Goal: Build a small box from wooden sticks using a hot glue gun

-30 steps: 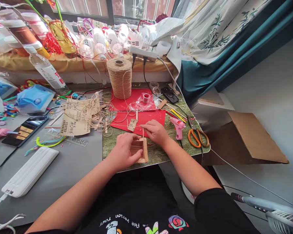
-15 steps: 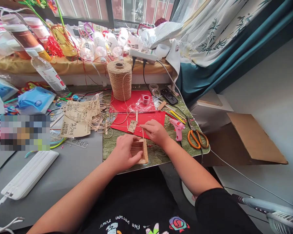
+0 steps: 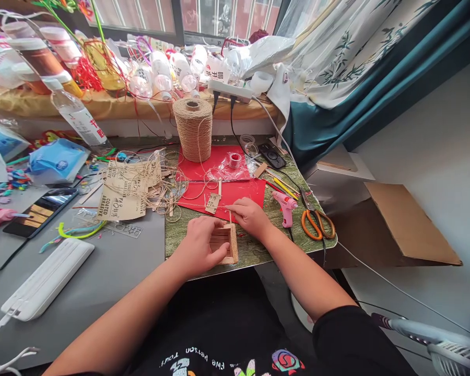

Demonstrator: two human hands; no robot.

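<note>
A small open box (image 3: 235, 245) of wooden sticks, its right wall covered in tan twine, sits at the table's front edge. My left hand (image 3: 198, 243) is wrapped over its left side, with the thumb bent over the opening. Just beyond the far right corner, my right hand (image 3: 248, 214) pinches a strand of twine (image 3: 231, 215) that rises from the box. Behind my hands stands a big spool of twine (image 3: 192, 136) on red sheets (image 3: 238, 190). A small labelled piece of paper (image 3: 212, 203) lies on the nearer sheet. The left hand's fingertips are partly hidden.
A pink glue gun (image 3: 285, 207) and orange-handled scissors (image 3: 317, 223) lie right of my right hand. Leftward are sandpaper sheets (image 3: 123, 193) with tangled twine, a phone (image 3: 43, 209) and a white power strip (image 3: 49, 279). An open cardboard box (image 3: 411, 222) stands beyond the table's right edge.
My right hand has shifted slightly down toward the box, still pinching the twine. The left hand has kept its hold on the box.
</note>
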